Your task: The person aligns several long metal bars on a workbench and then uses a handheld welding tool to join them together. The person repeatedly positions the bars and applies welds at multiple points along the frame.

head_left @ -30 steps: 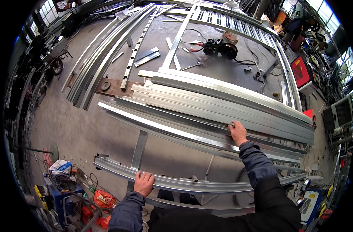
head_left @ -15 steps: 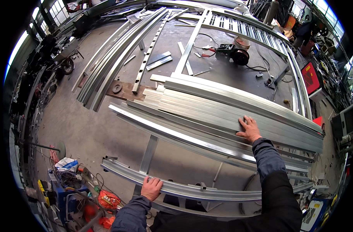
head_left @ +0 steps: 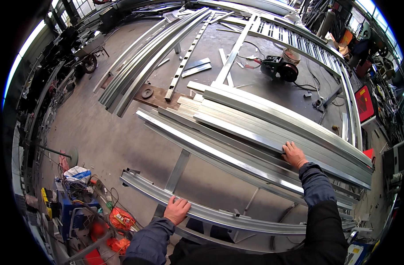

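Observation:
My right hand is curled over the edge of a long silvery metal tube. That tube stands tilted up from a row of similar tubes lying side by side; the fingertips are on its far side. Lower left, my left hand has its fingers bent over the top of a near metal rail; the thumb is hardly visible. Between my hands runs another bright metal profile, which neither hand touches.
A thick metal beam borders the tubes on the far side. Long profiles lie at the far left. A wire-feeder-like machine with cables stands beyond. Orange bags and a blue machine crowd the lower left floor.
My right hand has gone from lying spread on the tubes to gripping one, which is now tilted up on its edge. My left hand stays on the near rail. The view has shifted slightly.

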